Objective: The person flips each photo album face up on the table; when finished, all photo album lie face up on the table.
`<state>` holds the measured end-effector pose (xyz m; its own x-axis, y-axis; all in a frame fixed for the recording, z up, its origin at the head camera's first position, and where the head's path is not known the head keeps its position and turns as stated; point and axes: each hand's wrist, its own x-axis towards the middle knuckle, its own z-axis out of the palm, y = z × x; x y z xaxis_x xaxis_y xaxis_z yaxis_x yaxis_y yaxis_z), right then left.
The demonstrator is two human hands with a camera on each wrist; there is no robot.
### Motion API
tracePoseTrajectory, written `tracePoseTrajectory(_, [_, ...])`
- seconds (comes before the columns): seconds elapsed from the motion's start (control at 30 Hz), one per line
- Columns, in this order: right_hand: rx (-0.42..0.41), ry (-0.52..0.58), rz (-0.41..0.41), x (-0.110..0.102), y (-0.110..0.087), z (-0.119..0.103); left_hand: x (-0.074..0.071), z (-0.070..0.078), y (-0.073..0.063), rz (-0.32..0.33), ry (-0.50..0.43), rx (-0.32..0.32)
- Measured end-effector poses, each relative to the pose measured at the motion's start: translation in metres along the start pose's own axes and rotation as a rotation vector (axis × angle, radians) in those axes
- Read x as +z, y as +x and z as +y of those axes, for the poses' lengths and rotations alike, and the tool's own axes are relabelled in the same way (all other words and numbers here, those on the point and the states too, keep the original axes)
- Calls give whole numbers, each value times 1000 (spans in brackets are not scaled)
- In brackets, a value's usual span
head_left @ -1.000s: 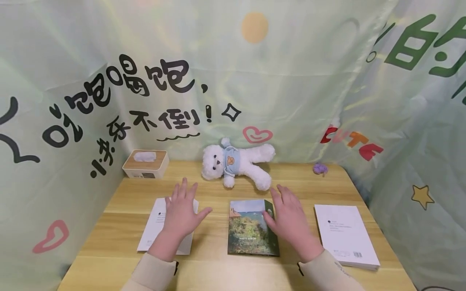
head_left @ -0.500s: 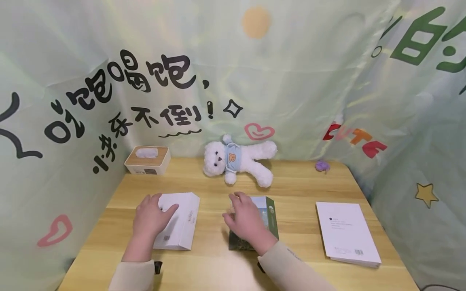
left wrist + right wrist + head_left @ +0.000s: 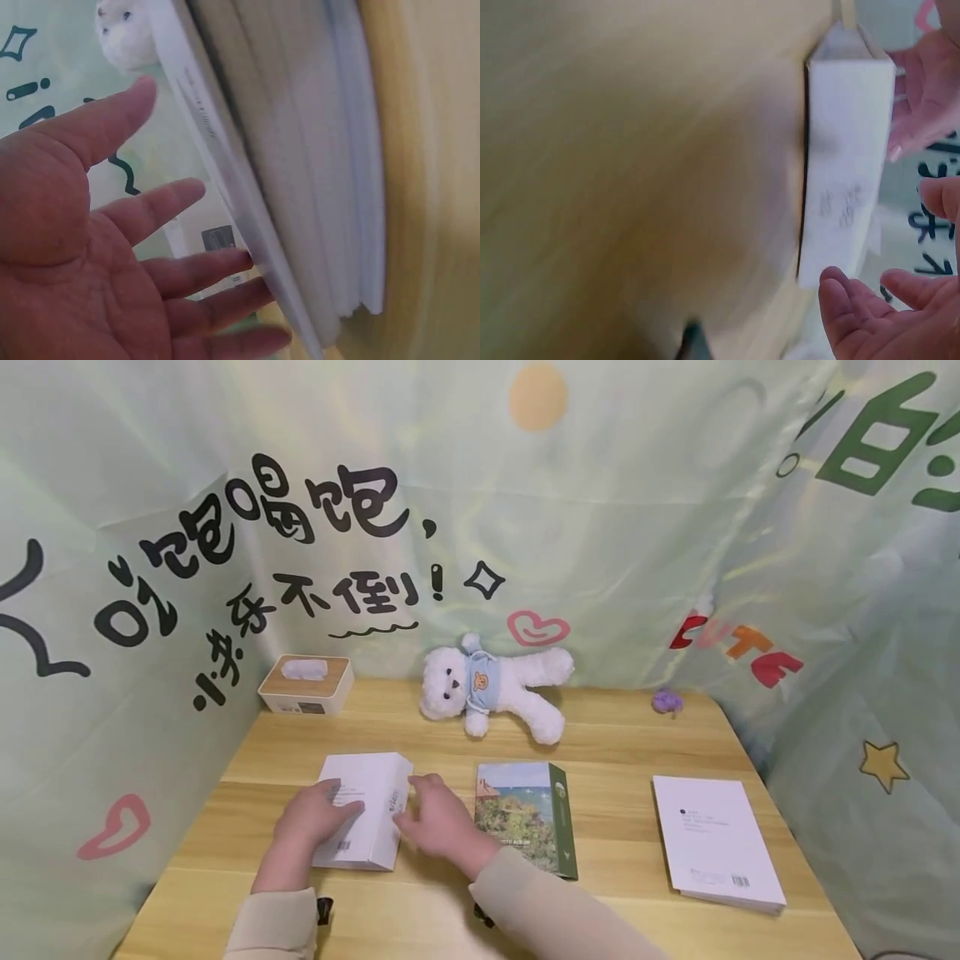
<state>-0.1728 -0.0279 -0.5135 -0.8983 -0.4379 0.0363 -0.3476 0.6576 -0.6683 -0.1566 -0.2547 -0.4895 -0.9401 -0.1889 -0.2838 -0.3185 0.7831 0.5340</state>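
A wood-topped bench (image 3: 615,827) carries three volumes in a row, its surface apparently smooth enough for a nudged one to slide. On the far side, a bear (image 3: 506,687) lies with its head to the left, well apart from the work and at little evident risk. The right book (image 3: 716,839) lies untouched.

At the left, between two hands, lies the left book (image 3: 375,818), its cover (image 3: 201,131) parted from the pages (image 3: 307,150) along the left side; raised by that cover alone, it would likely flap up and let the rest sag or drop. At centre rests the album (image 3: 525,810), its near left corner hidden by the right sleeve (image 3: 547,902), which could drag it askew if the arm dips.

The left hand (image 3: 311,814), fingers spread and thumb apart, is clamped on nothing at the left book's left edge; whether its fingertips touch cannot be told. The right hand (image 3: 438,817), digits also apart, hovers just beside the spine (image 3: 844,165). Uneven pressure from either side could twist the left book or shove it sideways.
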Motion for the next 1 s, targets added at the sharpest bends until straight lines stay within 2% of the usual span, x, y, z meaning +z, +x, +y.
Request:
tracePoseTrajectory(0.17, [13,39,-63,13,2,-8,4,-1,1,-11,-8,-2])
tracePoseTrajectory(0.37, [24,79,-97,20,2,-11,4,-2,1,-18,-22,-10])
tracePoseTrajectory(0.6, [85,167,-161,20,0,-14,2,-15,10,-55,-117,16])
tracePoseTrajectory(0.7, [66,221,-149,17,-3,-12,4,-15,12,-64,-136,23])
tracePoseTrajectory(0.87, [8,321,-152,17,-4,-4,5,-5,11,-72,-135,9])
tracePoseTrajectory(1.0, [-19,335,-147,17,-2,2,5,0,10,-76,-144,-7])
